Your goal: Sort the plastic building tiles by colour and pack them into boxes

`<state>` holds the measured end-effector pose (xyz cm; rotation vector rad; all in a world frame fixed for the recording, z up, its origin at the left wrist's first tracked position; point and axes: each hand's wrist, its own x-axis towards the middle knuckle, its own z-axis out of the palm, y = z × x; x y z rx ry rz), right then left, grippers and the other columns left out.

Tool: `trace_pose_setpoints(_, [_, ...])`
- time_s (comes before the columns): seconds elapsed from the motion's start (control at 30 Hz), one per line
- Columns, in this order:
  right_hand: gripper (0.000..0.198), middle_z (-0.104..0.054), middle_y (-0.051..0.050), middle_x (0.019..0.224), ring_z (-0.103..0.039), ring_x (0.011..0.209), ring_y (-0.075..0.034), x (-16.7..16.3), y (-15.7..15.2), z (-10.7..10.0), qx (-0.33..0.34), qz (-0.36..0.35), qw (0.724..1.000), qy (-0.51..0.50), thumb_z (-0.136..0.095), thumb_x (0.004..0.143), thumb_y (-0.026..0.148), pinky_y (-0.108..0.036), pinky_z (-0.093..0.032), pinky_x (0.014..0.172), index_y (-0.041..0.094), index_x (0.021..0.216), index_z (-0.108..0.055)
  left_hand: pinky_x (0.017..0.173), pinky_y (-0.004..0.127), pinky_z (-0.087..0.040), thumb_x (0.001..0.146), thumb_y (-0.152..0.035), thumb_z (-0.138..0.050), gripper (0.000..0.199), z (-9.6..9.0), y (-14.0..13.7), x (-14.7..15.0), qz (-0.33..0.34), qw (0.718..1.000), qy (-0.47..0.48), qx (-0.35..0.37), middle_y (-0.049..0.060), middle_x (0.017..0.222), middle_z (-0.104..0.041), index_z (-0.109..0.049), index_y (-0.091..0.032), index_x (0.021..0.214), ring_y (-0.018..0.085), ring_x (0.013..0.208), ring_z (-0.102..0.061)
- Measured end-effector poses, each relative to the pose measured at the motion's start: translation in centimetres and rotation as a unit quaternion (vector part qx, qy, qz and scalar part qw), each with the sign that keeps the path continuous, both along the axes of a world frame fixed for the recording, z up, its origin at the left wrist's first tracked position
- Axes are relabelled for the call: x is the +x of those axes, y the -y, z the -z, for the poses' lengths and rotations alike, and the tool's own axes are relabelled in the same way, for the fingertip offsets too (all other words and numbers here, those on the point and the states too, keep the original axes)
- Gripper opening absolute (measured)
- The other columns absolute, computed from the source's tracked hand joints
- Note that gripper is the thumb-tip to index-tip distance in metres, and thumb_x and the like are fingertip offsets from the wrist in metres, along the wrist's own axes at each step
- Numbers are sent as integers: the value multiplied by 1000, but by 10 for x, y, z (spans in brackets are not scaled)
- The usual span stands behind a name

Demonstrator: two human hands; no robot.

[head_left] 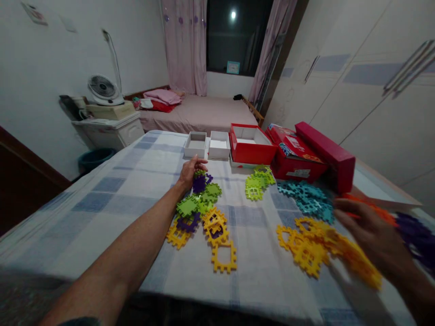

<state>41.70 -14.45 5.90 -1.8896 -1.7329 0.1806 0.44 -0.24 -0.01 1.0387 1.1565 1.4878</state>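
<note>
Checked tablecloth [253, 253]: spreads beneath all loose pieces and boxes; white with blue-grey blocks.
Yellow frame piece [224, 267]: lies flat toward the near cloth edge; toothed outside, large opening in the middle.
Yellow heap [310, 257]: overlaps loosely on the right, partly screened by the right hand.
Mixed row [208, 206]: runs away from the yellow frame piece, in yellow, dark purple and green, overlapping.
Purple heap [415, 235]: sits at far right, beyond the right wrist.
Right hand [369, 228]: hovers or rests over the orange and yellow pieces, slightly blurred; cannot tell whether grasping, fingertips mostly hidden.
Orange pieces [380, 209]: show behind the right hand, between teal and purple.
Teal heap [307, 198]: lies just left of the right fingers.
Left hand [190, 173]: reaches to the far end of the mixed row, fingers loosely extended above purple and green; cannot tell whether gripping.
Green heap [258, 182]: stands apart, between mixed row and teal.
Red carton [295, 171]: stands behind the teal, closed.
Crimson long box [326, 151]: slants along the carton's right.
Red open box [253, 153]: adjoins the carton, pale inside.
White boxes [218, 154]: stand side by side, two, open-topped.
Bed [210, 111]: extends beyond, pink-covered.
Fan [103, 88]: stands left, white.
Window [233, 40]: shows dark between pink curtains [186, 45].
</note>
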Motion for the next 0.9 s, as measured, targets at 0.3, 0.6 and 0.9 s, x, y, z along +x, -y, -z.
trace_pose_setpoints(0.3, [55,-55,-8,116,-49,105,-25,-190,48,29,-121,-391,909,78,-71,71,39,-41,-41,90,22,119,-53,42,21,-33,69,-69,-54,61,6,-4,-4,25,999,16,15,2,55,-63,-68,-11,79,8,43,-50])
trace_pose_setpoints(0.6, [52,-55,-7,111,-51,98,-21,-167,50,25,-142,-347,926,34,-64,74,26,-35,-43,85,22,123,-48,45,23,-35,69,-72,-51,62,1,-1,1,21,999,17,18,2,52,-62,-67,-12,75,9,44,-50])
trace_pose_setpoints(0.9, [49,-56,-11,110,-49,104,-26,-201,9,17,-68,-331,938,84,-64,77,39,-42,-40,90,17,119,-53,46,23,-35,70,-71,-50,62,4,-4,-1,20,1000,6,23,3,54,-62,-67,-12,77,9,46,-51])
